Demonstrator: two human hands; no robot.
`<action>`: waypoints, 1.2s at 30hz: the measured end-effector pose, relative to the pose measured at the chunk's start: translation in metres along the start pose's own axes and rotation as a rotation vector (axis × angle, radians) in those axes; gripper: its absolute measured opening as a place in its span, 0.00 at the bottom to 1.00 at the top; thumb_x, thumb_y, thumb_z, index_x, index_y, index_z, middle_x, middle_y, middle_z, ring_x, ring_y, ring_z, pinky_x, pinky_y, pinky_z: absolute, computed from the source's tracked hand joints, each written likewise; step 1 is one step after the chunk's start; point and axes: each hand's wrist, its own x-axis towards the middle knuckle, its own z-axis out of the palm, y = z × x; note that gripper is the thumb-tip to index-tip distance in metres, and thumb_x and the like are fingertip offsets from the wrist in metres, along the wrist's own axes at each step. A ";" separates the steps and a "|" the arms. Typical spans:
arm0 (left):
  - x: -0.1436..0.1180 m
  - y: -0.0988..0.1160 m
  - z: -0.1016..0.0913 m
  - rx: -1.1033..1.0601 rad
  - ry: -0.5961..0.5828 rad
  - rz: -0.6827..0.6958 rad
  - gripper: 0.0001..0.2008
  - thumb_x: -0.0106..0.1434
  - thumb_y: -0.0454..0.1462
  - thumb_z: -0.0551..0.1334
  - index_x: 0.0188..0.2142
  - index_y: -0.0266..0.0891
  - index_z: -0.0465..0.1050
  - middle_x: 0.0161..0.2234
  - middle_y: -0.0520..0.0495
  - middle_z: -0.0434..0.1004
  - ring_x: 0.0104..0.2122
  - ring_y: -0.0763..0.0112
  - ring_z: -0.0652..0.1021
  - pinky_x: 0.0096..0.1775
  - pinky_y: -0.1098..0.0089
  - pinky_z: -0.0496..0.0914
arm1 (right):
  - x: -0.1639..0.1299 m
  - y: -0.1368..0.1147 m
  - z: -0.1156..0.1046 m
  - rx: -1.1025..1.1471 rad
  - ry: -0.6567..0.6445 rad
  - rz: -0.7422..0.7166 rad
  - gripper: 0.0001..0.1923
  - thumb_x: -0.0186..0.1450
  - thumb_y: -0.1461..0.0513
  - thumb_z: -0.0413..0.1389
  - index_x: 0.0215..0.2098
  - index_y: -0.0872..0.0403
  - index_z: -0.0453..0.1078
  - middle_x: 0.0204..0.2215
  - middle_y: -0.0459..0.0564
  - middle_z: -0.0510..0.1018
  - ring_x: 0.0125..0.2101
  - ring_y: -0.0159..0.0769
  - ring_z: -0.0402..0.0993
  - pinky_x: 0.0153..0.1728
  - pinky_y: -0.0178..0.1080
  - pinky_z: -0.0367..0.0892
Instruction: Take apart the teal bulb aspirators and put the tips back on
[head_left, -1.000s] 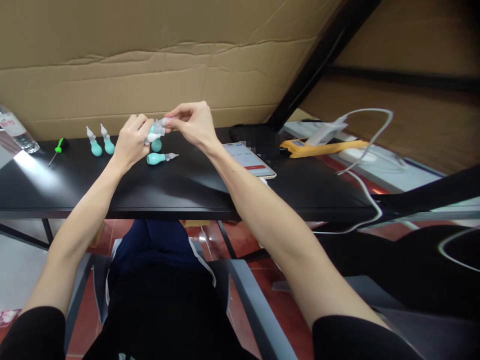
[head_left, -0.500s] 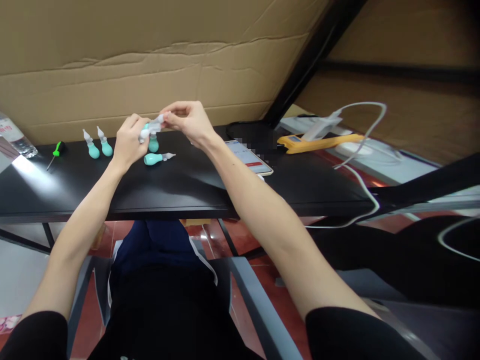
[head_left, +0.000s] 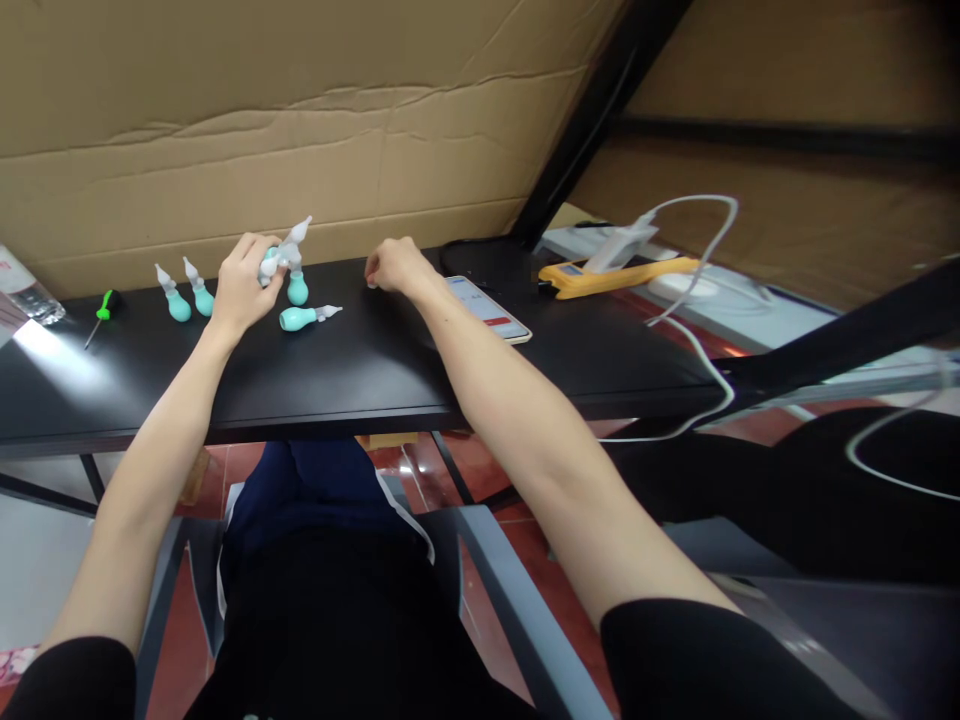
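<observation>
My left hand (head_left: 244, 288) is closed around a bulb syringe (head_left: 295, 238) above the tabletop, its clear-white nozzle pointing up and right. Most of its teal bulb is hidden by my fingers. My right hand (head_left: 401, 268) is low near the table's back edge, apart from the left, fingers curled together; whatever they hold, if anything, is hidden. Just right of my left hand stands a teal bulb syringe (head_left: 298, 288), partly covered at its top. Another bulb syringe (head_left: 300, 318) lies on its side in front of it. Two more, a bulb syringe (head_left: 178, 303) and its neighbour (head_left: 202, 298), are to the left.
On the black table (head_left: 360, 375) a green-handled screwdriver (head_left: 103, 312) and a clear bottle (head_left: 30, 290) are at the left. A phone (head_left: 487, 310) lies by my right forearm. A yellow device (head_left: 600, 278) and white cable (head_left: 701, 350) are farther right. Cardboard (head_left: 262, 150) rises behind.
My right hand has left the nozzle of the syringe in my left hand and moved right and down towards the table. The syringe's nozzle now shows fully. The view has shifted slightly.
</observation>
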 end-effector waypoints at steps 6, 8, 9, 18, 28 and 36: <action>0.001 -0.004 0.003 -0.032 0.028 -0.044 0.20 0.87 0.54 0.61 0.63 0.45 0.81 0.61 0.33 0.89 0.65 0.44 0.88 0.73 0.42 0.81 | -0.007 -0.036 -0.027 0.527 0.064 -0.111 0.13 0.72 0.58 0.81 0.37 0.52 0.84 0.32 0.51 0.88 0.42 0.47 0.92 0.61 0.54 0.90; 0.001 -0.004 0.004 -0.030 0.048 -0.052 0.20 0.86 0.54 0.61 0.62 0.45 0.81 0.60 0.33 0.89 0.64 0.44 0.89 0.71 0.42 0.82 | -0.012 -0.058 -0.036 0.766 0.086 -0.225 0.19 0.70 0.50 0.84 0.42 0.49 0.83 0.34 0.47 0.89 0.42 0.45 0.93 0.56 0.52 0.92; 0.001 -0.004 0.005 -0.027 0.054 -0.053 0.20 0.86 0.54 0.61 0.62 0.46 0.81 0.60 0.33 0.89 0.63 0.44 0.89 0.70 0.43 0.83 | -0.016 -0.069 -0.038 0.826 0.102 -0.277 0.21 0.70 0.48 0.85 0.43 0.48 0.83 0.36 0.47 0.90 0.43 0.45 0.93 0.55 0.51 0.92; -0.001 -0.005 0.018 -0.021 0.041 -0.060 0.20 0.86 0.55 0.63 0.60 0.44 0.81 0.58 0.34 0.89 0.60 0.45 0.90 0.68 0.47 0.84 | -0.035 -0.103 -0.018 0.723 0.118 -0.476 0.13 0.70 0.54 0.81 0.45 0.49 0.88 0.49 0.51 0.94 0.59 0.58 0.92 0.70 0.62 0.86; -0.004 0.006 0.012 0.021 -0.018 -0.101 0.16 0.84 0.46 0.64 0.63 0.43 0.82 0.60 0.36 0.88 0.61 0.46 0.89 0.67 0.48 0.83 | -0.058 -0.119 -0.030 0.680 0.084 -0.325 0.06 0.69 0.62 0.78 0.42 0.46 0.89 0.50 0.48 0.93 0.63 0.58 0.90 0.72 0.60 0.84; -0.005 0.013 0.010 0.009 -0.053 -0.117 0.17 0.80 0.38 0.63 0.64 0.42 0.83 0.60 0.36 0.89 0.63 0.46 0.88 0.67 0.50 0.83 | -0.059 -0.119 -0.023 0.695 0.095 -0.295 0.04 0.68 0.62 0.75 0.41 0.47 0.90 0.49 0.48 0.93 0.61 0.56 0.91 0.70 0.59 0.85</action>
